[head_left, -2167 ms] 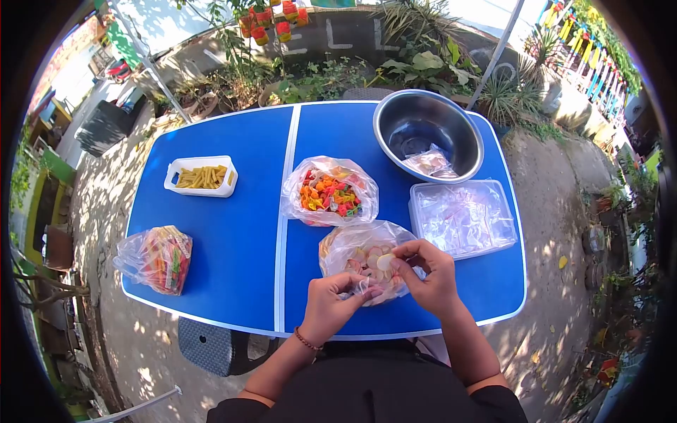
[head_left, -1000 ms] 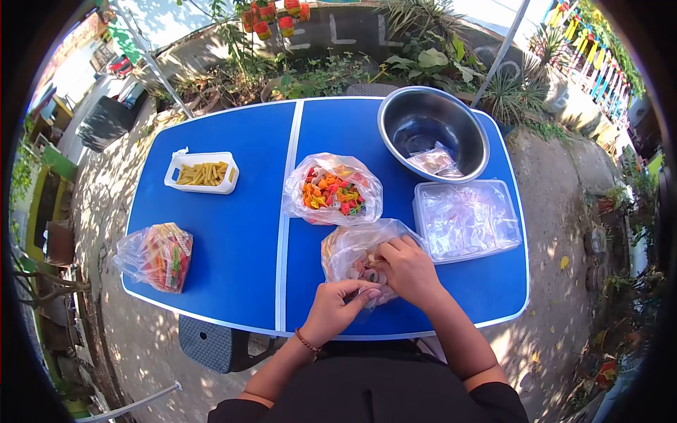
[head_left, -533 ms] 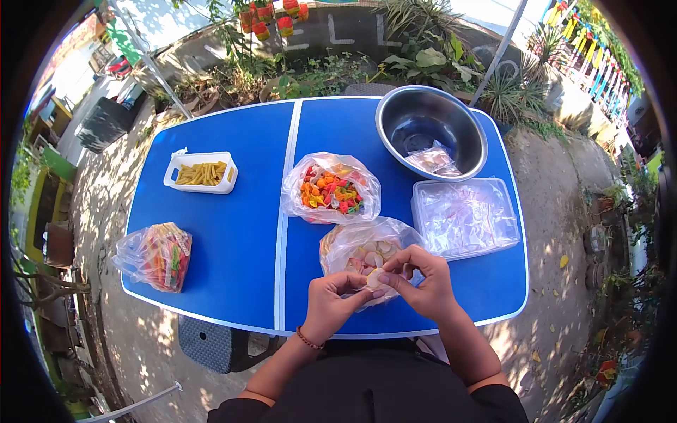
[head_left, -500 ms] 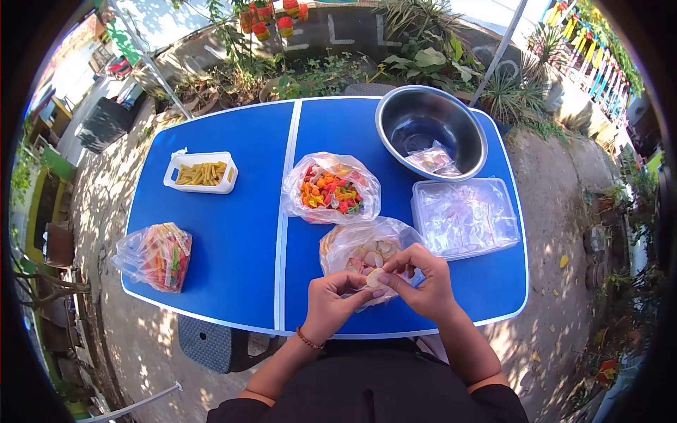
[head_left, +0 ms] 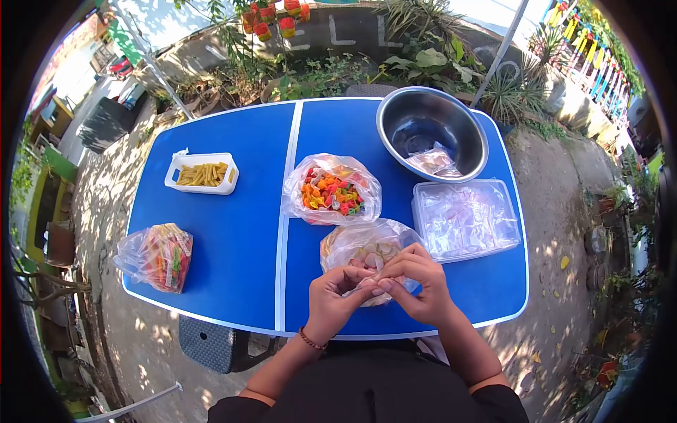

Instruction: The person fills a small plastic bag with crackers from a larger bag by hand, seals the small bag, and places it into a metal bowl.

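My left hand (head_left: 334,302), with a beaded bracelet at the wrist, pinches a small pale round piece (head_left: 373,280). My right hand (head_left: 420,287) grips the same piece from the other side, thumb and fingertips closed on it. Fingers cover most of the piece now. Both hands are above an open clear plastic bag (head_left: 340,248) of similar pale, pinkish round pieces (head_left: 374,255), near the table's front edge. Beyond it stands another open plastic bag (head_left: 296,189), full of small red, orange, yellow and green pieces (head_left: 331,192).
A steel basin (head_left: 396,116) with small clear packets inside is at the back right. In front of it is a clear plastic box (head_left: 469,218) of packets. On the left are a white basket (head_left: 227,185) of yellowish sticks and a bag of colourful packs (head_left: 159,257). Everything rests on a blue table (head_left: 240,268).
My fingertips have drawn closer together over the pale piece, and it shows less than before. My right hand has shifted slightly. The bags, basin and boxes stay where they were.
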The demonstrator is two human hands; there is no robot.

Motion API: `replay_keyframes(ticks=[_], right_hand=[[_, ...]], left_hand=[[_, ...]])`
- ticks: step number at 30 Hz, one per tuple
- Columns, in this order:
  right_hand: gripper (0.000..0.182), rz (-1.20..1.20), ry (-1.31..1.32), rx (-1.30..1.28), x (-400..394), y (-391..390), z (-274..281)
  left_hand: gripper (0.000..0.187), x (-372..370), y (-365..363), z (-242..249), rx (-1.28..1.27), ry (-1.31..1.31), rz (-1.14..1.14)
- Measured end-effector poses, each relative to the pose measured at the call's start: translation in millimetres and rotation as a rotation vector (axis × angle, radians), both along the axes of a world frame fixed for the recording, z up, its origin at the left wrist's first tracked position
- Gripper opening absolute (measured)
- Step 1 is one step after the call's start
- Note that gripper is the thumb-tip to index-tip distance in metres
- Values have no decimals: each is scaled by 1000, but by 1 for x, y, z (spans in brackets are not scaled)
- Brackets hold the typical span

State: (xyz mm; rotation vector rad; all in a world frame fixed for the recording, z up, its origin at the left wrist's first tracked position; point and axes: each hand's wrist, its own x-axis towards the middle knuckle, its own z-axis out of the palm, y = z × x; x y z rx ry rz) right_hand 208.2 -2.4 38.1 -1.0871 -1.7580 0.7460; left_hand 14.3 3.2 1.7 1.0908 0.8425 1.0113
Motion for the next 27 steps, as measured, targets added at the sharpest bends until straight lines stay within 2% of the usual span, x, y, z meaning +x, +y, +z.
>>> replay_keyframes(ticks=[4,10,13,19,27], right_hand=[[13,14,-121,-63,-1,-2,8],[13,93,-119,-36,4,8,6],[13,-23,179,-151,2,13,-1],[9,-146,48,-159,1,30,-6],[7,-111,-43,-33,-7,30,-29]], left_hand=[[21,0,-1,-8,6,-54,17],[19,1,0,-14,20,-97,-4],[18,-1,1,-12,0,-58,9],[18,2,3,-4,20,-64,47],[19,2,3,-8,54,-31,44]])
